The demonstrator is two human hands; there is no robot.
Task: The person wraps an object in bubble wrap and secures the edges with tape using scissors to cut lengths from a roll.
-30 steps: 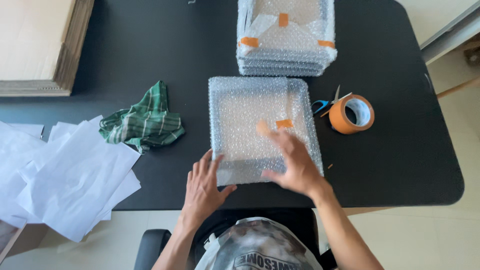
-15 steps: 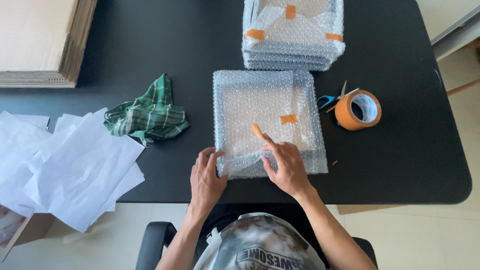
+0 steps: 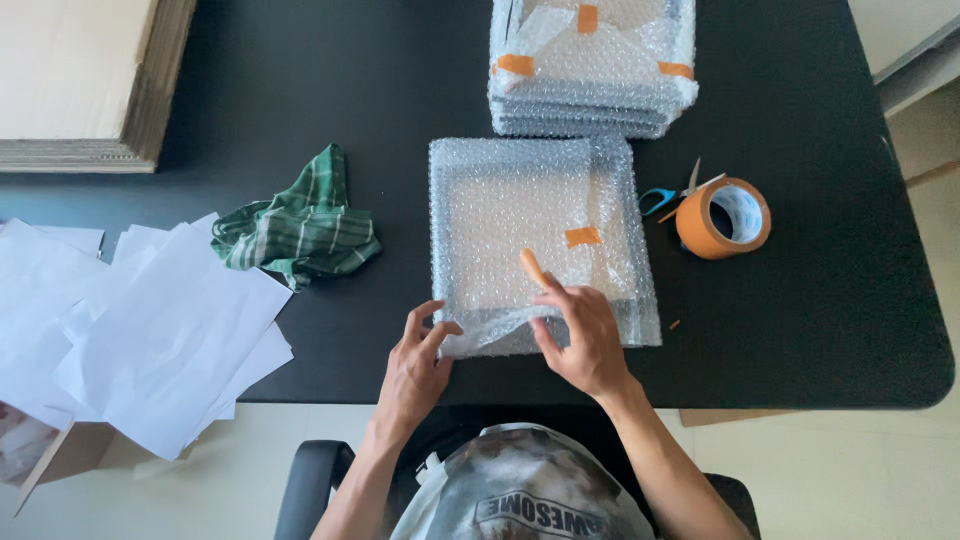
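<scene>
Black table (image 3: 820, 330) fills frame, pale floor at right edge. Left hand (image 3: 415, 365) pinches loose flap at lower-left corner of bubble-wrapped square parcel (image 3: 530, 225); right hand (image 3: 585, 335) presses flap on lower edge, fingers partly spread, orange tape strip (image 3: 533, 268) stuck on raised fingertip. Parcel flat at frame centre, near-square, edges parallel to table edges, no clear long axis. Versus 0.5 s ago: both hands slightly lower, parcel unmoved. Outward: tape roll (image 3: 723, 217) and scissors (image 3: 668, 196) right, wrapped stack (image 3: 590, 70) above, green cloth (image 3: 298, 228) and white paper sheets (image 3: 150, 330) left.
</scene>
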